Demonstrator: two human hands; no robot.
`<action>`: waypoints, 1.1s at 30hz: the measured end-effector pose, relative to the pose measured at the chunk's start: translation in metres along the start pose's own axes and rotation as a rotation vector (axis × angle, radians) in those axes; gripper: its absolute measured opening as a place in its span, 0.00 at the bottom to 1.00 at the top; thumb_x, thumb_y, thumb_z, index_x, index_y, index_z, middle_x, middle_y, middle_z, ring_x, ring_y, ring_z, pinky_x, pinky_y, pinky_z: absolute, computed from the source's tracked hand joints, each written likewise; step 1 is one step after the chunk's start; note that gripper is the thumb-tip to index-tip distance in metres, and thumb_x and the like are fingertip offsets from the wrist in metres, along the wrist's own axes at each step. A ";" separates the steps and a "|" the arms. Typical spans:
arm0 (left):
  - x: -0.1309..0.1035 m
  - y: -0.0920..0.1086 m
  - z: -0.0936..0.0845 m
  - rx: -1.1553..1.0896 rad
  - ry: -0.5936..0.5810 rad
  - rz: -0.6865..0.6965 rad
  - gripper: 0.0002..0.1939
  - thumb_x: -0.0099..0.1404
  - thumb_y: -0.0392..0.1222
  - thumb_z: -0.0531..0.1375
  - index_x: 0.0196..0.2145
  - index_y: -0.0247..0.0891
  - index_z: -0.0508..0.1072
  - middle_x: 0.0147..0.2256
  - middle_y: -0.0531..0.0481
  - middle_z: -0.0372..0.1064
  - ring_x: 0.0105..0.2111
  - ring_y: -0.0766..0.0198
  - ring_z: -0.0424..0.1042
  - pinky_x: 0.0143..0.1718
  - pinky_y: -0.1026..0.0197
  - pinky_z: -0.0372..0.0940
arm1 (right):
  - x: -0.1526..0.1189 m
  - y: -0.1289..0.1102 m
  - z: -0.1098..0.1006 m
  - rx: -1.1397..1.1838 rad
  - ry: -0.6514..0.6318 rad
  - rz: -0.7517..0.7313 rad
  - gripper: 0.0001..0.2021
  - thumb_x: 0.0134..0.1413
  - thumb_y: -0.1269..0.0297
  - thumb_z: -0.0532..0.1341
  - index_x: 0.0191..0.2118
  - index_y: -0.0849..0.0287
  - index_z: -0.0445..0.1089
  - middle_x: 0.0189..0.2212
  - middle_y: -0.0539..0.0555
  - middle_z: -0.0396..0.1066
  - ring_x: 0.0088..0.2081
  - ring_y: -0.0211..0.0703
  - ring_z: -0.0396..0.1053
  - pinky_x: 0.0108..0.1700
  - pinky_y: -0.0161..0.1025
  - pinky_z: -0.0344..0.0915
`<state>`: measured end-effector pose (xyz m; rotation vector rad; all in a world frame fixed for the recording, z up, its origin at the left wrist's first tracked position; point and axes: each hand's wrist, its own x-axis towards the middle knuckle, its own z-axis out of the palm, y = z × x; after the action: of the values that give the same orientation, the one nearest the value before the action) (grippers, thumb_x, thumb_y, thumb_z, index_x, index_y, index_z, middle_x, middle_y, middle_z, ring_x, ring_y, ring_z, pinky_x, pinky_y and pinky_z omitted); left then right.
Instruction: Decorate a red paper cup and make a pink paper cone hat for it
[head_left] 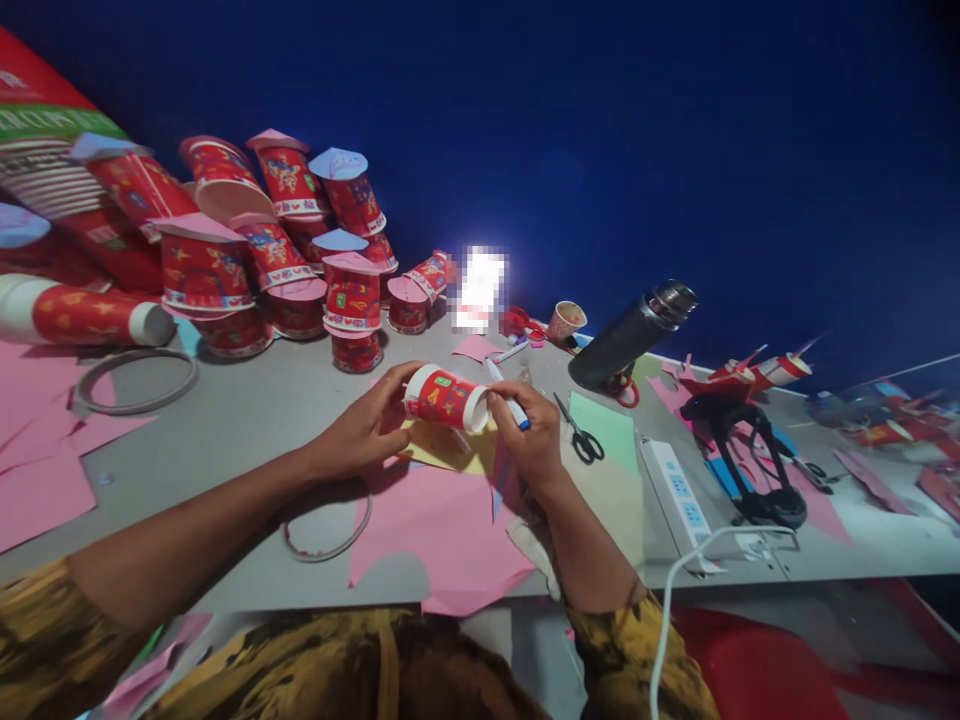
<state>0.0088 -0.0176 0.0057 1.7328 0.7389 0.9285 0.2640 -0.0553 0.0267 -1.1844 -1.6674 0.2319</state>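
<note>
A red patterned paper cup (444, 398) lies sideways between my hands, its pale rim facing right. My left hand (375, 418) grips it at the left end, with the thumb below and the fingers behind. In my right hand (529, 430) is a white marker (513, 402) with a blue end pointing down and right. The right fingertips reach the cup's rim; whether they press on it I cannot tell. Under the hands lie a yellow paper piece (439, 445) and pink paper (442, 520). Scissors (581, 432) with black handles rest right of my right hand.
Stacked red cups (352, 295) with paper cone tops stand at the back left. Grey rings (137, 408) lie on the table (247, 420). To the right are a dark flask (626, 340), a power strip (679, 500), a white cable (664, 630) and a black headset-like frame (757, 470).
</note>
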 end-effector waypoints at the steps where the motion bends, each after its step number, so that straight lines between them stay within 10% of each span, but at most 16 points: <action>1: 0.000 -0.002 -0.002 0.059 0.001 0.025 0.40 0.65 0.41 0.65 0.72 0.49 0.60 0.67 0.38 0.66 0.63 0.41 0.73 0.58 0.40 0.76 | 0.001 0.000 -0.002 0.022 -0.017 0.029 0.08 0.66 0.62 0.63 0.41 0.56 0.80 0.36 0.54 0.83 0.37 0.46 0.79 0.44 0.41 0.74; 8: 0.003 -0.006 -0.013 0.401 0.034 0.325 0.43 0.72 0.38 0.63 0.77 0.58 0.52 0.70 0.41 0.62 0.67 0.45 0.68 0.66 0.38 0.70 | 0.012 0.002 -0.014 0.126 -0.242 0.203 0.09 0.60 0.60 0.64 0.36 0.57 0.80 0.33 0.52 0.82 0.35 0.45 0.77 0.42 0.39 0.73; 19: -0.008 0.028 0.005 0.346 -0.449 0.402 0.46 0.63 0.38 0.71 0.74 0.58 0.60 0.72 0.43 0.65 0.73 0.39 0.63 0.76 0.27 0.52 | 0.013 0.000 -0.010 0.311 -0.674 0.310 0.06 0.56 0.63 0.66 0.32 0.59 0.78 0.25 0.46 0.75 0.29 0.38 0.71 0.36 0.33 0.69; 33: -0.006 0.001 -0.008 0.050 -0.141 -0.016 0.54 0.49 0.64 0.80 0.69 0.55 0.65 0.62 0.38 0.69 0.58 0.36 0.75 0.58 0.32 0.74 | 0.005 -0.012 -0.007 0.436 0.074 0.330 0.20 0.64 0.43 0.68 0.42 0.57 0.82 0.27 0.53 0.80 0.24 0.38 0.70 0.27 0.36 0.69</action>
<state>-0.0012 -0.0185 0.0069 1.8134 0.6870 0.7740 0.2624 -0.0603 0.0406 -1.1075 -1.2641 0.7111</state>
